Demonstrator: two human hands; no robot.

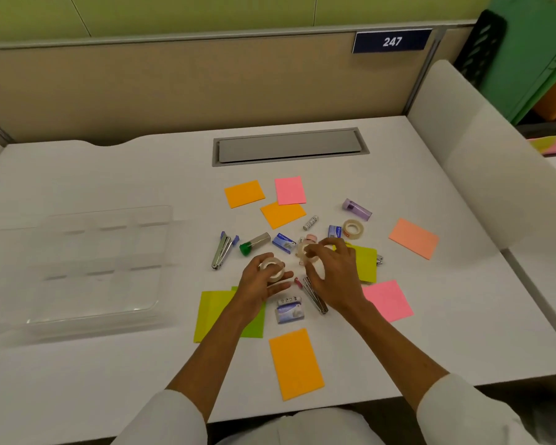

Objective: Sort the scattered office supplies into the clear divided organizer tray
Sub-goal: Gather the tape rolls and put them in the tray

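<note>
The clear divided organizer tray [77,268] lies empty on the left of the white desk. Supplies are scattered at centre: two staplers [221,252] [315,297], staple boxes [284,243] [289,311], a green-capped tube [254,244], a purple case [357,209], a tape roll [353,229], and coloured sticky notes [244,193]. My left hand [264,284] grips a clear tape roll [272,268] just above the desk. My right hand [333,274] closes on another clear tape roll [308,253] beside it.
A grey cable hatch [289,146] is set into the desk at the back. A beige partition with a "247" plate [392,41] stands behind. White dividers [456,155] and green folders [533,53] rise on the right. More sticky notes [296,362] lie near the front edge.
</note>
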